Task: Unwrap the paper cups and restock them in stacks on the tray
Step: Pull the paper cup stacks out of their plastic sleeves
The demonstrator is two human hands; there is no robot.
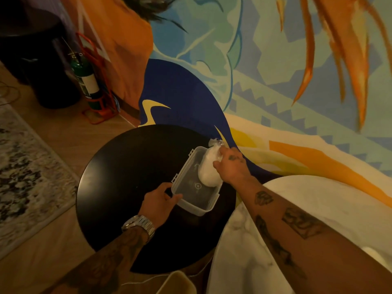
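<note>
A clear plastic tray [186, 205] sits on the right part of a round black table [127, 177]. A stack of white paper cups in clear wrap [207, 168] lies tilted in the tray, its crumpled wrap end sticking out past the far rim. My right hand [232, 166] grips the wrapped stack near its upper end. My left hand [159, 200] holds the tray's near left corner, thumb over the rim.
A white bed cover [318, 209] lies right of the table. A painted wall runs behind. A green cylinder in a red stand [89, 81] sits on the floor at far left, near a dark bin [42, 71]. A patterned rug [25, 166] lies left.
</note>
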